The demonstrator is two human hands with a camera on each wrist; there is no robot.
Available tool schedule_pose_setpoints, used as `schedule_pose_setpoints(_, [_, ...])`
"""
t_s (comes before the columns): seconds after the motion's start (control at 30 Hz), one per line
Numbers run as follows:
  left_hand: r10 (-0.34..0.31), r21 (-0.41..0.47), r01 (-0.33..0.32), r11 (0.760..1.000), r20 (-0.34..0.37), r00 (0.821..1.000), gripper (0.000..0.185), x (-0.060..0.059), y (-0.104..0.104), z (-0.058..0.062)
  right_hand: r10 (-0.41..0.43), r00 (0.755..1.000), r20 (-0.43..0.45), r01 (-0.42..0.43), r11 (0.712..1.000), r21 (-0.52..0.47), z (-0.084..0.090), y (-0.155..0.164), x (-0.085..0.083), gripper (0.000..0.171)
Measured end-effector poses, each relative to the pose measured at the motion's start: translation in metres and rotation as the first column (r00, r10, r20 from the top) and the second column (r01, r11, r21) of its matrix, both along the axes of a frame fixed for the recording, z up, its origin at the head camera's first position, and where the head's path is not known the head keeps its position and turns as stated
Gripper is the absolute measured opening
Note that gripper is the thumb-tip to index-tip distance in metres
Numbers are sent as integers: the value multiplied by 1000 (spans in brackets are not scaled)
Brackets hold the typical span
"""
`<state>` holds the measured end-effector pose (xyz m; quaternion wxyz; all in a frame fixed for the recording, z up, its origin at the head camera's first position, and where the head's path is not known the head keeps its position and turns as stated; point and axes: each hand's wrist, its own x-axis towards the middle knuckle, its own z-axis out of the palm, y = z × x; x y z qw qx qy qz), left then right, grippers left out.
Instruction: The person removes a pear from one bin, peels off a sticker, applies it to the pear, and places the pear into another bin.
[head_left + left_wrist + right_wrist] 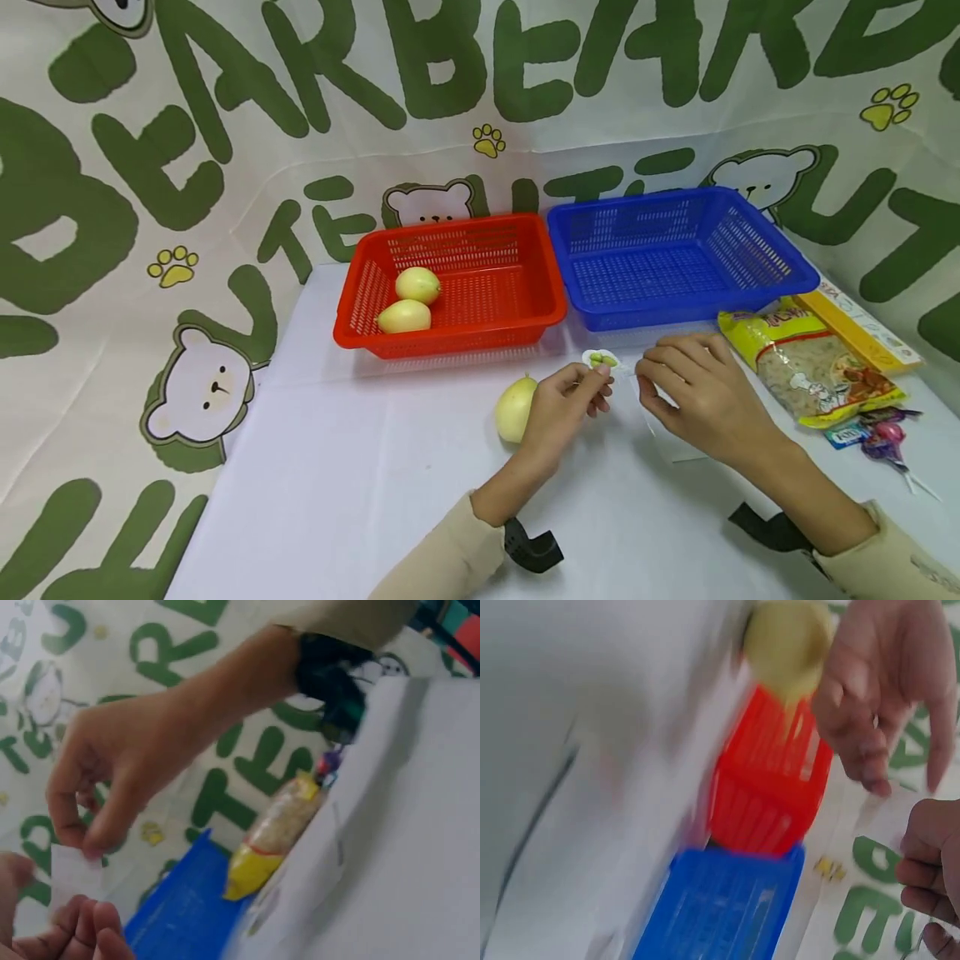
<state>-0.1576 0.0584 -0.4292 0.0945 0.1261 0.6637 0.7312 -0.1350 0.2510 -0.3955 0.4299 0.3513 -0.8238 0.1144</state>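
Pinched between thumb and forefinger of my right hand (701, 400) is a small, thin white square (75, 877), possibly paper or film. My left hand (558, 408) is just left of it. Its fingertips come up to the square's lower edge in the left wrist view, while thumb and fingers stand apart. Beyond the left fingertips is a white cut-out with green ovals (602, 359), apparently on the table. A pale yellow-green melon-like fruit (515, 408) sits beside the left hand, partly hidden by it. Under the right hand lies a faint-edged white sheet (678, 454).
Behind the hands, a red basket (457, 342) holds two similar fruits (417, 285). A blue basket (675, 312) stands to its right. Along the right edge are a yellow food bag (813, 362), a flat orange-and-white box (862, 329) and several wrapped sweets (885, 437).
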Motion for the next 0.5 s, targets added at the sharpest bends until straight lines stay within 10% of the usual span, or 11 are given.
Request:
schedule_pose_setpoints(0.13, [-3, -31, 1, 1000, -58, 998, 19, -4, -23, 7, 74, 982, 177, -56, 993, -102, 3, -21, 8, 26])
schedule_pose_setpoints(0.2, [-49, -71, 41, 997, -117, 992, 17, -6, -37, 10, 85, 932, 352, -2, 974, -228, 6, -27, 11, 16])
schedule_pose_setpoints(0.37, [-193, -202, 146, 968, -237, 952, 14, -16, -73, 24, 165, 695, 699, 230, 871, -434, 13, -46, 6, 12])
schedule_pose_setpoints(0.5, [-217, -275, 150, 950, -232, 948, 14, -24, -95, 28, 307, 505, 807, 290, 820, -494, 12, -62, -4, 15])
